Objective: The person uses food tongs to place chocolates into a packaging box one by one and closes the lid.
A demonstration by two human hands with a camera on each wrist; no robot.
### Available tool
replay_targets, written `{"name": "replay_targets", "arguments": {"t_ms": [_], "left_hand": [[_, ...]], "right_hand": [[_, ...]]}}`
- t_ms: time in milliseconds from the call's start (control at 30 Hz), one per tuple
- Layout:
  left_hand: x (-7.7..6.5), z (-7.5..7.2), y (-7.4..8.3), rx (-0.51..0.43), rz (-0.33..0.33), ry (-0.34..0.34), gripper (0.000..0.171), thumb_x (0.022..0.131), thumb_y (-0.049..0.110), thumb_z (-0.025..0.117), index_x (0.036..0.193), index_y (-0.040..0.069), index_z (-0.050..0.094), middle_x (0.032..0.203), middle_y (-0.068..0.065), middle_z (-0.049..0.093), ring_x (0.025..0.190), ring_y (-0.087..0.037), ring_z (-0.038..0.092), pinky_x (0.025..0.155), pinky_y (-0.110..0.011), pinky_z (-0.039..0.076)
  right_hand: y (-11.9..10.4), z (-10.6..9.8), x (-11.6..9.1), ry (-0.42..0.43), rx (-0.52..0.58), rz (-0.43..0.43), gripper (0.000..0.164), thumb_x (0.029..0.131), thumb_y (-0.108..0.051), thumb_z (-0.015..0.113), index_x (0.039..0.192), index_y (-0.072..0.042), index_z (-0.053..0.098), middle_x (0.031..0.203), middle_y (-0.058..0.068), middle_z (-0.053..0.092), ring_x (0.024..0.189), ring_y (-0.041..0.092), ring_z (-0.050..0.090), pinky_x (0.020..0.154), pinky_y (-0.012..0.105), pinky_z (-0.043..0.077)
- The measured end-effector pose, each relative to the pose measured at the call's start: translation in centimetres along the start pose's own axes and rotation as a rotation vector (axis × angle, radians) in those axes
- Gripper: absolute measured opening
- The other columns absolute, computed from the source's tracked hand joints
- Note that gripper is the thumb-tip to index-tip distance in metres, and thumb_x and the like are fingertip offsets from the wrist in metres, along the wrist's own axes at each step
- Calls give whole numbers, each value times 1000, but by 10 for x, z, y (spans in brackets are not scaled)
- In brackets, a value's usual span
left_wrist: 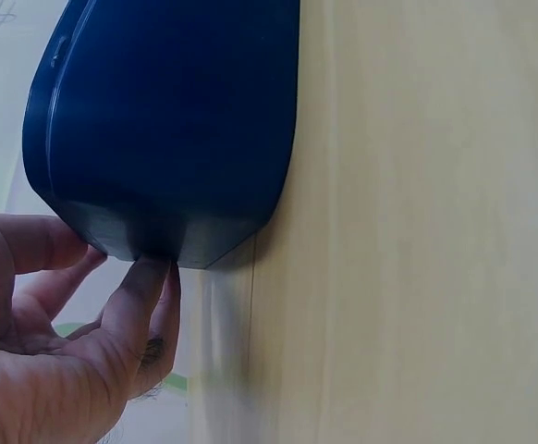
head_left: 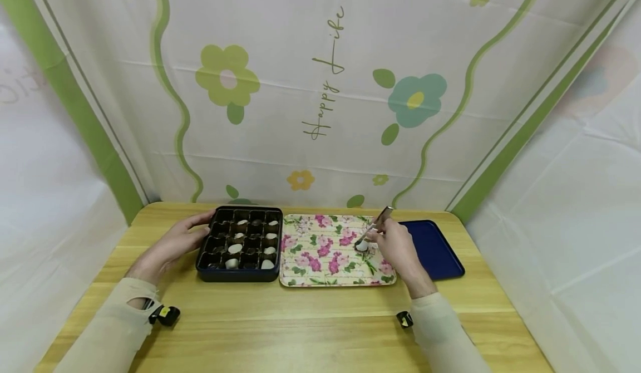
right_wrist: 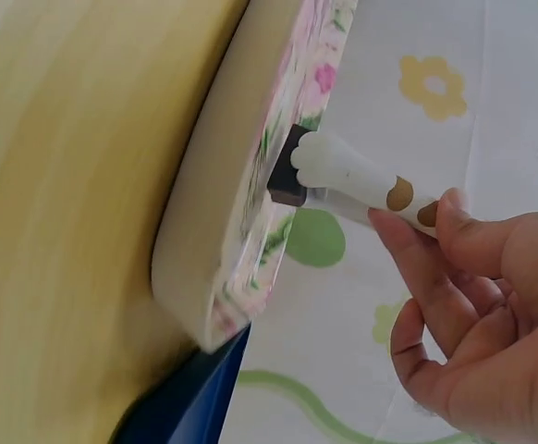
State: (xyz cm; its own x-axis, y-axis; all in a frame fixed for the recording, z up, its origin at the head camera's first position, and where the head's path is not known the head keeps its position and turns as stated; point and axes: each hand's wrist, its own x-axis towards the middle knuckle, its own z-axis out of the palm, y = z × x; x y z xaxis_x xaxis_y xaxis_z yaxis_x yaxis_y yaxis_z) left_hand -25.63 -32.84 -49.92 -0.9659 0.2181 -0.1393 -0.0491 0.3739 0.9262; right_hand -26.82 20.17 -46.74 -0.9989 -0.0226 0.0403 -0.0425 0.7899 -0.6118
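Observation:
My right hand pinches a pair of tongs with white paw-shaped tips over the floral tray. Between the tips is a dark brown block, which looks like chocolate, at the tray's surface. My left hand touches the left side of a dark blue box, its fingertips against the wall in the left wrist view. The box has a divided insert with white pieces and dark pieces in its compartments; the dark ones are hard to make out.
A flat blue lid lies right of the tray, partly behind my right hand and forearm. All stand on a wooden table, against a printed white curtain at the back. Black devices sit at both wrists.

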Motion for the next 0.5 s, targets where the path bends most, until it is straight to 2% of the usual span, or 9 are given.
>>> {"name": "replay_targets", "arguments": {"t_ms": [33,133,200,333,500], "left_hand": [[0,0,0,1,2,-1,61,114,17,44,170,14,21,175,-27,15,149,-46,41,117,-61,44],[1,0,-1,0,2,-2,61,114,18,45,170,14,21,175,-28,14,150,-48,39,118,-62,42],[1,0,-1,2,2,-1,61,114,18,45,170,14,21,175,-28,14,150,-48,39,118,-63,41],[1,0,-1,-4,-1,0,61,114,17,45,170,14,21,175,-28,15,149,-48,40,118,-63,41],[0,0,0,-3,-6,0,61,114,17,44,170,14,21,175,-27,15,149,-46,41,118,-61,43]], "right_hand": [[-2,2,0,-18,15,-9,21,105,-27,67,116,-8,67,107,19,78,45,13,39,39,24,30],[-5,5,1,-63,50,-31,20,106,-27,65,120,-13,66,118,15,77,52,15,53,40,24,33],[-5,7,1,-75,51,-40,18,107,-28,64,120,-15,65,119,13,77,60,18,63,41,25,35],[-5,8,0,-60,27,-57,17,106,-27,66,118,-16,67,115,12,78,69,24,71,44,29,39],[-11,10,-1,-33,-4,-100,15,105,-24,67,118,-15,68,115,11,79,91,28,79,58,29,54]]}}
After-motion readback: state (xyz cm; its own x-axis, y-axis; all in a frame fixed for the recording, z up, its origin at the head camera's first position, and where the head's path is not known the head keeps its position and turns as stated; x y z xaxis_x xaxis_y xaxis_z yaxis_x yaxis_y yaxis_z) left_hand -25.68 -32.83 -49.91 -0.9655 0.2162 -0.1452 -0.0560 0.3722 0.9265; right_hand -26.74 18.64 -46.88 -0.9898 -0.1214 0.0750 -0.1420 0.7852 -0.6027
